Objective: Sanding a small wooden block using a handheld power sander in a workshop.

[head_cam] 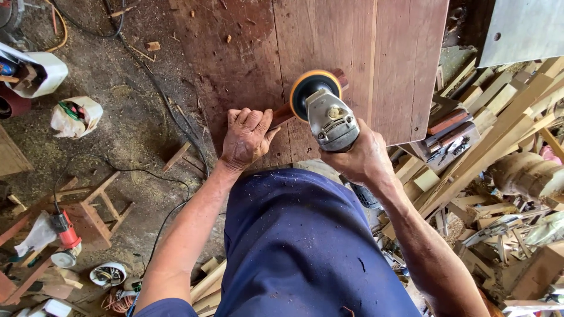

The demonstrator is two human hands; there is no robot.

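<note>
left hand (247, 138) pins wood strip (283, 114) | right hand (361, 158) grips grinder (329, 117) above strip

My left hand (247, 138) presses a wood strip (283, 114) onto the tabletop (329, 47). My right hand (363, 158), beside it, holds the grinder (326, 111) on the strip. Offcuts (499, 123) lie right, a stool (94, 208) left.

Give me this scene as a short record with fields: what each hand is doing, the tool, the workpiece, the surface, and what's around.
Left hand: presses down on one end of the wood strip
Right hand: closed around the angle grinder
Tool: grey grinder body, orange-rimmed sanding disc on the strip
Surface: reddish wooden board
Right side: heap of wood offcuts
Left side: small wooden stool, red power tool, cables on dusty floor
</note>
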